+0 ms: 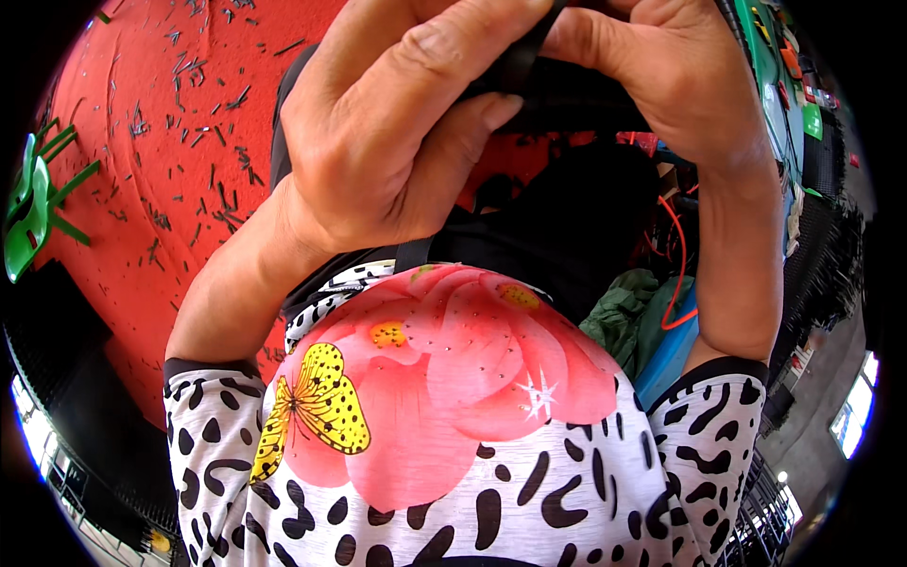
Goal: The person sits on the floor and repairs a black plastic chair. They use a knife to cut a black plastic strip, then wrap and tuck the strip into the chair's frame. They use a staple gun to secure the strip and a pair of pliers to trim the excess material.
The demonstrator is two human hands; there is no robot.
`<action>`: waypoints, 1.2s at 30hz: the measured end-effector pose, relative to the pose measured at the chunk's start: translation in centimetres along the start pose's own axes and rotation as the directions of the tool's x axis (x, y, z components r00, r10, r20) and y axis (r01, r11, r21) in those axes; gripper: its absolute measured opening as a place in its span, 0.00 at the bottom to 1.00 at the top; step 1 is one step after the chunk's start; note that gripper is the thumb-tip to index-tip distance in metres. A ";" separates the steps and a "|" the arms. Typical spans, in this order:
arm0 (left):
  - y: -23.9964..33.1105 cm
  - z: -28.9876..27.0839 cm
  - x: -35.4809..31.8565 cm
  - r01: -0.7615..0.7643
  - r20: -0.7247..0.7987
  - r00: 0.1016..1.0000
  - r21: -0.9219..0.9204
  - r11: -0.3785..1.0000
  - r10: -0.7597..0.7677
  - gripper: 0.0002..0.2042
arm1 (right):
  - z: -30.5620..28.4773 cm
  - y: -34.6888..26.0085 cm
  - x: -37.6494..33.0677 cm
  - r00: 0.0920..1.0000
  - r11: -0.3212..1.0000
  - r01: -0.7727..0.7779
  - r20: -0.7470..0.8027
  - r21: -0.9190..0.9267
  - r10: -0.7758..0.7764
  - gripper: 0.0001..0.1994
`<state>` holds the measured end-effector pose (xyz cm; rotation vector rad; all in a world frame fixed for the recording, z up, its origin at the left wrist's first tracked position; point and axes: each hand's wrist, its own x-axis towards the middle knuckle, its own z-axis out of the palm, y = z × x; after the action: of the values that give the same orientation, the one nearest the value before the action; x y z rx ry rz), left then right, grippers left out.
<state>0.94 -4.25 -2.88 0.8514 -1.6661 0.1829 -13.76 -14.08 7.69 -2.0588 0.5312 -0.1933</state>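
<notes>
Both hands are raised close together at the top of the view. My left hand [378, 123] pinches a dark black strip [518, 64] between its thumb and fingers. My right hand [666, 80] is closed with its bent thumb against the upper end of the same strip. The upper edge of the view cuts off the fingertips of my right hand, so the strip's far end is hidden. Black fabric over my lap lies below the hands, and the strip is hard to tell from it.
A red floor covering [123, 236] at the left is strewn with many small black offcuts. A green plastic chair [33, 208] stands at the far left. On the right are an orange cord [673, 255], a crumpled dark green cloth [628, 312] and a cluttered worktop [770, 94].
</notes>
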 end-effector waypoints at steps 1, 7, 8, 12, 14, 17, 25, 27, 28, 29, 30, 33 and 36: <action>0.2 0.0 -0.1 0.011 -0.004 1.000 0.001 1.000 -0.011 0.19 | -0.1 0.8 0.2 0.998 0.998 0.048 0.030 -0.044 -0.047 0.06; 0.4 -0.4 -0.3 0.034 0.008 0.999 0.025 0.999 -0.034 0.20 | 0.3 1.8 0.6 0.991 0.994 0.106 0.085 -0.039 -0.102 0.06; 0.3 -0.3 -0.2 0.027 0.002 1.000 0.023 0.999 -0.027 0.20 | 0.4 1.7 0.4 0.987 0.982 0.159 0.037 -0.105 -0.156 0.05; 0.4 -0.5 -0.3 0.034 0.003 0.999 0.013 0.999 -0.034 0.19 | 2.2 0.8 -1.2 0.884 0.871 0.303 -0.227 -0.387 -0.408 0.05; 0.7 -0.7 0.2 0.069 0.037 0.997 0.007 0.998 -0.070 0.19 | 2.8 1.4 -3.1 0.745 0.726 0.342 -0.298 -0.596 -0.596 0.09; 1.1 -0.6 0.3 0.111 0.044 0.993 0.006 0.994 -0.111 0.19 | 4.1 2.7 -3.7 0.646 0.483 0.398 -0.136 -0.780 -0.751 0.20; 2.9 -1.7 1.4 0.235 0.101 0.966 0.029 0.971 -0.237 0.20 | 4.0 2.9 -2.4 0.487 0.259 0.460 -0.002 -0.849 -0.873 0.12; 3.4 -1.8 1.5 0.318 0.151 0.934 0.063 0.946 -0.324 0.20 | 4.1 2.8 -2.4 0.483 0.261 0.455 -0.010 -0.852 -0.876 0.11; 3.4 -1.8 1.5 0.325 0.143 0.934 0.052 0.944 -0.329 0.20 | 4.2 2.9 -2.4 0.483 0.264 0.454 -0.015 -0.851 -0.876 0.10; 3.4 -1.7 1.5 0.331 0.135 0.933 0.041 0.943 -0.333 0.19 | 4.5 3.0 -2.5 0.453 0.299 0.470 -0.063 -0.830 -0.889 0.06; 3.3 -1.7 1.6 0.294 0.132 0.946 0.029 0.955 -0.295 0.19 | 4.9 3.3 -2.5 0.424 0.331 0.488 -0.113 -0.808 -0.899 0.04; 2.9 -1.8 1.5 0.207 0.136 0.969 0.021 0.978 -0.208 0.17 | 6.9 2.9 -4.9 0.454 0.435 0.523 -0.192 -0.733 -0.870 0.10; 2.8 -1.8 1.5 0.183 0.150 0.971 0.026 0.983 -0.185 0.15 | 8.7 4.0 -7.0 0.507 0.557 0.461 -0.310 -0.691 -0.804 0.09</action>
<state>0.54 -1.94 -0.10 1.0446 -1.7171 -0.0009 -18.23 -5.93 0.25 -2.6696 0.0873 -1.3767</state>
